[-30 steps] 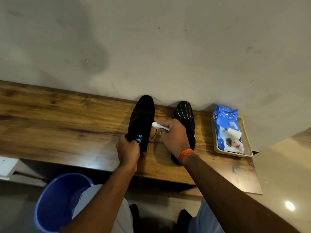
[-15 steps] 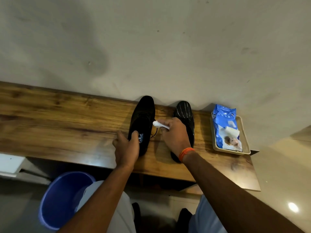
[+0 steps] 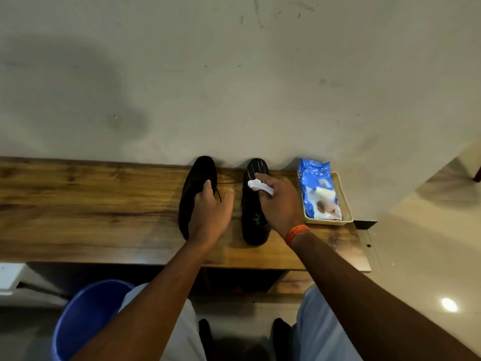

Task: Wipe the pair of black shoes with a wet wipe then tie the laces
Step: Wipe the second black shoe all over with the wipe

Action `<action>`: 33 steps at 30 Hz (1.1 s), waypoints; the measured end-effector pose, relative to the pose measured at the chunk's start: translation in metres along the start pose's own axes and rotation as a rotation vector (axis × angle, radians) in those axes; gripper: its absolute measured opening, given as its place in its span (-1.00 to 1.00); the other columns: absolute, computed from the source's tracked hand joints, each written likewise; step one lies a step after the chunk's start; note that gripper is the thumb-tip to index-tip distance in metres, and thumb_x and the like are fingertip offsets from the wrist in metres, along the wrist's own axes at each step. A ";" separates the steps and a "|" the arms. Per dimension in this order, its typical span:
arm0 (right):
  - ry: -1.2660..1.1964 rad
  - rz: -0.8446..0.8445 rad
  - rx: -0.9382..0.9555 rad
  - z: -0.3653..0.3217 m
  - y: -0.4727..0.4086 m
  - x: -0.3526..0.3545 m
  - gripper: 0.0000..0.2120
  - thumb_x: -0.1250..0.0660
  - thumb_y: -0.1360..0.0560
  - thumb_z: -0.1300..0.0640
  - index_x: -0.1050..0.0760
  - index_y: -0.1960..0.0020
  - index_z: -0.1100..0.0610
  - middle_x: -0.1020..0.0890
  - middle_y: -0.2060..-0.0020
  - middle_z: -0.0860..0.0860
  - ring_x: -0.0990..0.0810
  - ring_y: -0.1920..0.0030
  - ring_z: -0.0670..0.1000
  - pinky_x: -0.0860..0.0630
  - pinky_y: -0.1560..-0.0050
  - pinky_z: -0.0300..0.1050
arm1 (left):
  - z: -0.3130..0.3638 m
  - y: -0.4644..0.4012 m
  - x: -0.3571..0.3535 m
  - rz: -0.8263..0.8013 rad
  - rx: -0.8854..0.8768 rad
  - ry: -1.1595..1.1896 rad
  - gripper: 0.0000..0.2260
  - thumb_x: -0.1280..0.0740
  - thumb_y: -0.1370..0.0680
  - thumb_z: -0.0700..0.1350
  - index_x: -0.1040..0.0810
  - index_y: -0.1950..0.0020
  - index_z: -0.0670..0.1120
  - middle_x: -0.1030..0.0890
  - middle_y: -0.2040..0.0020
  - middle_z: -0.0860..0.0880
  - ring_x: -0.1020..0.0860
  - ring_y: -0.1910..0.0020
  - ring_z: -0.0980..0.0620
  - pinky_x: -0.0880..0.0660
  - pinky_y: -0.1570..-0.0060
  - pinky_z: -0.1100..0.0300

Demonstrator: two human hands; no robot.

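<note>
Two black shoes stand side by side on the wooden bench (image 3: pixel 104 204), toes to the wall. My left hand (image 3: pixel 210 214) lies over the middle of the left shoe (image 3: pixel 197 175), index finger on its top and thumb spread out to the right; no clear grip shows. My right hand (image 3: pixel 281 204), with an orange band at the wrist, pinches a crumpled white wet wipe (image 3: pixel 260 185) against the front upper of the striped right shoe (image 3: pixel 256 225). A loose lace end shows beside my left index finger.
A blue pack of wet wipes (image 3: pixel 317 188) lies in a beige tray (image 3: pixel 347 204) at the bench's right end. The wall rises directly behind the shoes. A blue bucket (image 3: pixel 86 319) stands on the floor at lower left, next to my knees.
My right hand carried the wipe from the left shoe's side across to the right shoe's front. My left hand let go of the left shoe's heel and slid forward over its middle.
</note>
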State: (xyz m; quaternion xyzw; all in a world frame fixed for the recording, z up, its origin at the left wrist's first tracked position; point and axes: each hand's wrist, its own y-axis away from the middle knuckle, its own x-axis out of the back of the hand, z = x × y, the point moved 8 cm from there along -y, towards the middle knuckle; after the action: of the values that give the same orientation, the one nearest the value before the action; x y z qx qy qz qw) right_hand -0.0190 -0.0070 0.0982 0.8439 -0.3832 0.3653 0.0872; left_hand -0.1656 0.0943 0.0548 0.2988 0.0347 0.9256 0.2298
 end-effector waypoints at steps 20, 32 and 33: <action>-0.028 0.018 -0.136 0.076 -0.019 0.004 -0.68 -0.32 -0.53 0.29 -0.60 -0.23 0.04 -0.56 -0.16 0.06 -0.54 -0.15 -0.02 -0.32 -0.11 -0.41 | -0.024 -0.023 -0.093 -0.285 0.297 -0.055 -0.66 -0.27 -0.57 0.01 -0.41 -0.28 -0.11 -0.51 0.06 -0.03 -0.56 0.16 -0.02 -0.67 0.16 -0.08; -0.106 -0.005 -0.160 0.084 -0.023 -0.007 -0.72 -0.37 -0.53 0.23 -0.61 -0.20 0.02 -0.62 -0.14 0.01 -0.57 -0.13 -0.05 -0.41 -0.16 -0.33 | -0.029 -0.028 -0.105 -0.320 0.372 -0.081 -0.73 -0.20 -0.61 -0.10 -0.48 -0.27 -0.14 -0.56 -0.05 -0.14 -0.58 0.18 -0.09 -0.67 0.23 -0.08; -0.122 -0.006 -0.166 0.084 -0.022 -0.007 -0.72 -0.37 -0.52 0.23 -0.61 -0.20 0.02 -0.63 -0.14 0.01 -0.57 -0.14 -0.05 -0.44 -0.18 -0.29 | -0.029 -0.029 -0.105 -0.314 0.371 -0.081 -0.73 -0.19 -0.61 -0.12 -0.48 -0.28 -0.16 -0.56 -0.06 -0.15 -0.58 0.17 -0.11 -0.67 0.22 -0.09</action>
State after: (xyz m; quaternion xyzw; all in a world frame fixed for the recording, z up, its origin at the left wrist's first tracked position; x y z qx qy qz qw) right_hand 0.0400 -0.0235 0.0365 0.8557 -0.4141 0.2798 0.1345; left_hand -0.0954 0.0751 -0.0307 0.3637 0.2408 0.8436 0.3131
